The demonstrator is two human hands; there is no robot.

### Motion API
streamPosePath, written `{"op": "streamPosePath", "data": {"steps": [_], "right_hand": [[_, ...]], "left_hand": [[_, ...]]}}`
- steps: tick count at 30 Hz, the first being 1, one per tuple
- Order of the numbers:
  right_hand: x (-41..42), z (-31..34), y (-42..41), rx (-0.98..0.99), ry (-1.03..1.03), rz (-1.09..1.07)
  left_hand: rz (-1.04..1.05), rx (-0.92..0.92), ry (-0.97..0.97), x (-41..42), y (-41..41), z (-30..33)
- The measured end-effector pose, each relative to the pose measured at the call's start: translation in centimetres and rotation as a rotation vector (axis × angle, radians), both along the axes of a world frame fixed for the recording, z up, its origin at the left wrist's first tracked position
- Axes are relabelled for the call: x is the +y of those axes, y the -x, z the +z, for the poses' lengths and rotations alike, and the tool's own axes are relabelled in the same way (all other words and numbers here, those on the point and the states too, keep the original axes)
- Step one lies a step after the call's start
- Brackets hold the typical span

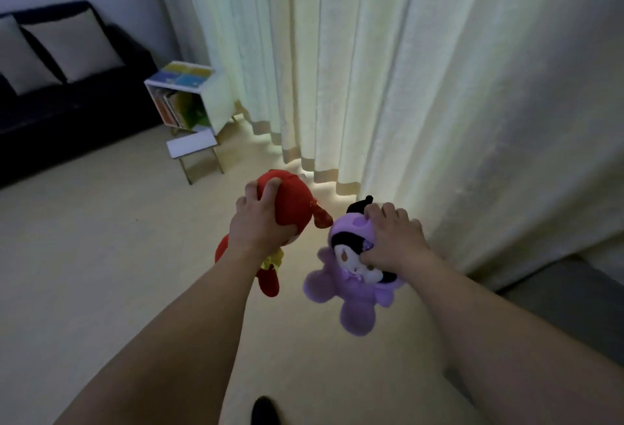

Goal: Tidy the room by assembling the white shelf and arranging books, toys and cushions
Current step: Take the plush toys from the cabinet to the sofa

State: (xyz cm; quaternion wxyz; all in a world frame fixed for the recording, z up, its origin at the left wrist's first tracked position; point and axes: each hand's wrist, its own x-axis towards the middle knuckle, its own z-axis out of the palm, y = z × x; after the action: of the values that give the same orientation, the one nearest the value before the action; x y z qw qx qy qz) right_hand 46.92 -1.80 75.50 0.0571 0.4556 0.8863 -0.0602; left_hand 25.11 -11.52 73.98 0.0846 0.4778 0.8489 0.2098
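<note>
My left hand (258, 222) grips the head of a red plush toy (293, 201), whose body and legs dangle below my wrist. My right hand (393, 238) holds a purple plush toy (351, 296) by its head, fingers curled over the top, its body hanging down. Both toys are in the air above the pale floor. Farther off at the left stands the white shelf (209, 93), a cube with several books upright inside and flat books on top. Two light cushions (77, 48) lean on the dark sofa (67, 113).
A small white-topped stool (190, 147) with thin legs stands in front of the shelf. Long cream curtains (371, 69) hang along the back and right. A grey mat or furniture edge (574, 306) lies at the right. A dark foot (265, 411) shows at the bottom.
</note>
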Motion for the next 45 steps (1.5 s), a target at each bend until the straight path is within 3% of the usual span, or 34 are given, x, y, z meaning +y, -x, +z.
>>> {"op": "streamPosePath", "data": {"steps": [8,14,24,34,45], "right_hand": [[-2.7,0.3,15.6,-0.004,-0.019,0.111],[-2.3,-0.2,23.1,-0.021,-0.017,0.185],[3.5,-2.3,42.1,0.006,-0.007,0.31],[11.2,0.9,64.3,0.137,-0.006,0.427],[12.8,-0.3,84.1,0.062,0.018,0.516]], "left_hand": [[0.144,-0.019,0.017,-5.6,15.0,0.7],[0.179,-0.042,0.021,-6.2,21.1,0.2],[0.305,-0.04,0.056,-2.6,37.7,-1.8],[0.451,0.069,0.044,2.2,57.4,2.4],[0.587,-0.033,-0.015,2.4,75.5,0.0]]}}
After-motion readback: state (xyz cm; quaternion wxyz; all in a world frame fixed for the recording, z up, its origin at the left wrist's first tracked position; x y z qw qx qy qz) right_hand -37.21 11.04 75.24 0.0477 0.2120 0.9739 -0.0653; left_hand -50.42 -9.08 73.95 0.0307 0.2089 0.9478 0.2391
